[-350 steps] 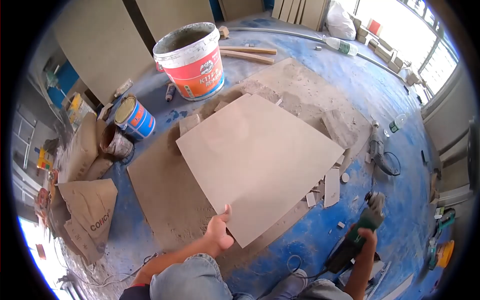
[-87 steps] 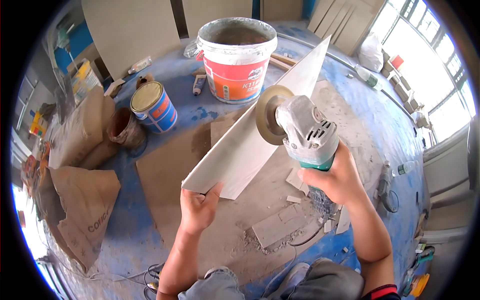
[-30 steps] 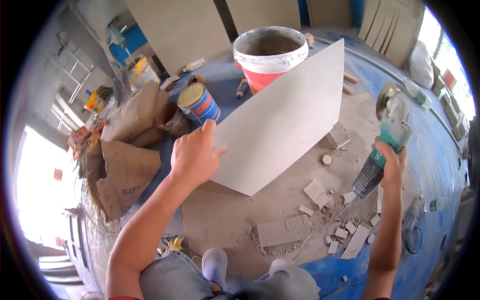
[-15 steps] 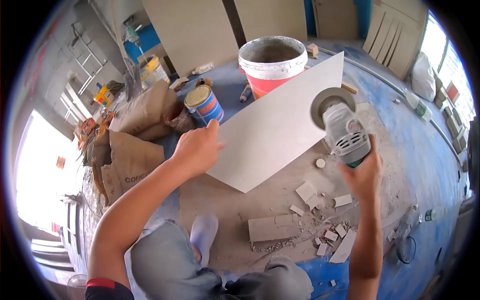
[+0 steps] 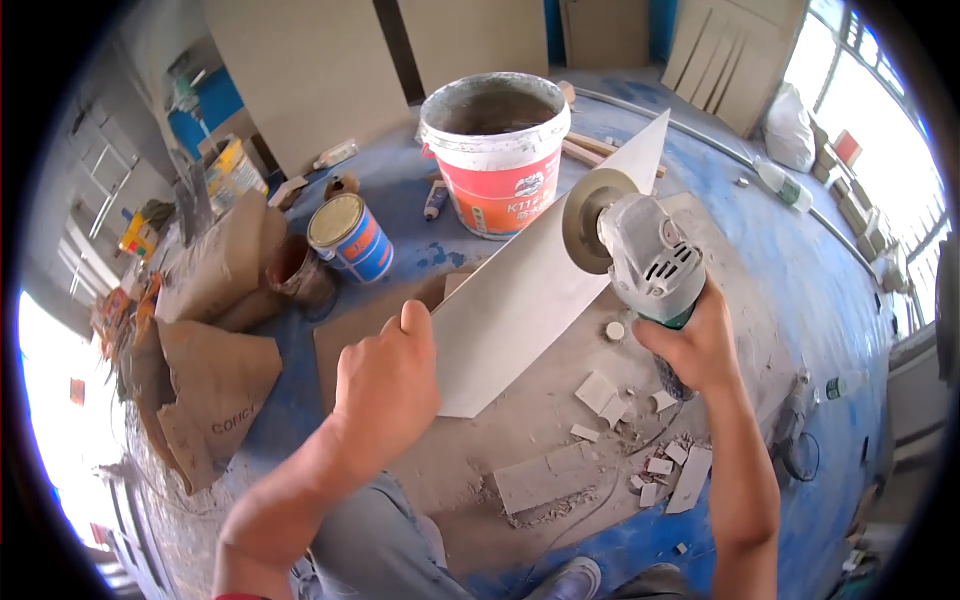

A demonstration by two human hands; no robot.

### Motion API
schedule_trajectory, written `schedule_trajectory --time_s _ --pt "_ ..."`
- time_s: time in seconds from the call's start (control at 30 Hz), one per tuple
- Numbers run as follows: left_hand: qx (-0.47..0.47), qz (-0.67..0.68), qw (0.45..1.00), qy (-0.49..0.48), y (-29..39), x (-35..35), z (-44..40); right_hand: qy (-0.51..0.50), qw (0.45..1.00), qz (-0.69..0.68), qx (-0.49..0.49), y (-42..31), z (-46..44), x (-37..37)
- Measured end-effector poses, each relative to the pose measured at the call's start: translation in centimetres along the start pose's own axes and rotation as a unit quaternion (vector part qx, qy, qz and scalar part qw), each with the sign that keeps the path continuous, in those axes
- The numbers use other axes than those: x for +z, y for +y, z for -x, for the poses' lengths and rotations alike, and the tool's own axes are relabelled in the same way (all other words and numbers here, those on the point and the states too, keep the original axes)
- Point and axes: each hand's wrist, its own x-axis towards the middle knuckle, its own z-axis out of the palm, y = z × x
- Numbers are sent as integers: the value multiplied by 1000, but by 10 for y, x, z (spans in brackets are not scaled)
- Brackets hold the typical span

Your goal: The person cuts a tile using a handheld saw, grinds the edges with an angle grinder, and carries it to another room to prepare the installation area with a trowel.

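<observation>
A thin white tile (image 5: 505,325) stands tilted over the dusty board in the middle of the head view. My left hand (image 5: 388,385) is closed around its near left edge, thumb on top. In my right hand (image 5: 695,340) is an angle grinder (image 5: 655,250), gripped by its green-ended body. The grinder's round disc (image 5: 592,220) faces the tile's surface and overlaps it in view; whether they touch I cannot tell. Just behind the tile stands a red and white bucket (image 5: 500,160).
A blue paint can (image 5: 350,240) and brown paper sacks (image 5: 225,375) stand to the left. Broken tile pieces (image 5: 600,395) and a larger offcut (image 5: 545,480) lie on the dusty board (image 5: 450,520). A plastic bottle (image 5: 783,187) and a long pipe (image 5: 690,130) lie at the right.
The tile has turned more edge-on to me, its left end now lower. My left hand holds it lower down. The grinder has swung left in view, and the camera has shifted.
</observation>
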Motion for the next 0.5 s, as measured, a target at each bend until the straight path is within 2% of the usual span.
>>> schedule_trajectory --time_s 0.07,0.17,0.3,0.37,0.5 --pt "21 -27 997 65 -5 5 -2 9 1000 13 8 -4 7 4" --pt "39 -13 996 80 -12 7 -3 -19 999 31 33 -10 18 9" --pt "48 -2 995 86 -11 4 -4 -73 996 34 41 -21 23 19" --pt "-8 36 999 40 -6 2 -3 -84 996 25 35 -20 21 24" --pt "-6 36 998 51 -2 4 -1 -102 993 48 46 -22 15 26"
